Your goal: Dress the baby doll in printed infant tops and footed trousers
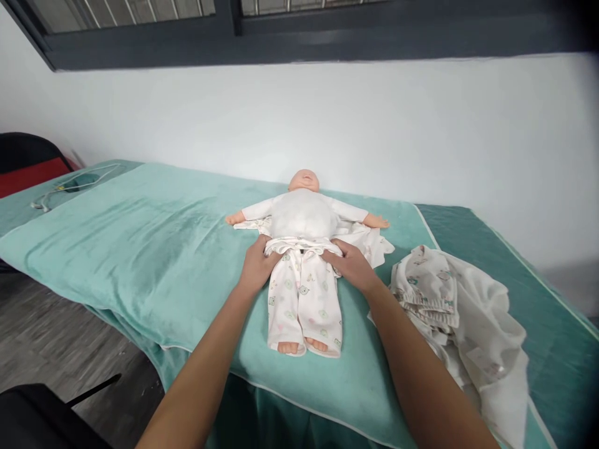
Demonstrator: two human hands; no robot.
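Note:
A baby doll (pixel 304 215) lies on its back on the green blanket (pixel 187 249), arms spread wide and head toward the wall. Printed white baby pants (pixel 304 299) cover its legs, and its feet stick out of the leg ends. My left hand (pixel 257 265) grips the pants' waistband at the doll's left-hand side in view. Across from it, my right hand (pixel 350 265) pinches the waistband on the other side. Under the doll's torso and arms lies a spread printed baby shirt (pixel 374 246). My fingertips are partly hidden by the gathered cloth.
A pile of white baby clothes (pixel 430 287) rests to the right, beside my right forearm. A white cable (pixel 88 178) lies at the far left, near a black and red chair (pixel 32 168). The wall (pixel 299 118) rises directly behind the bed.

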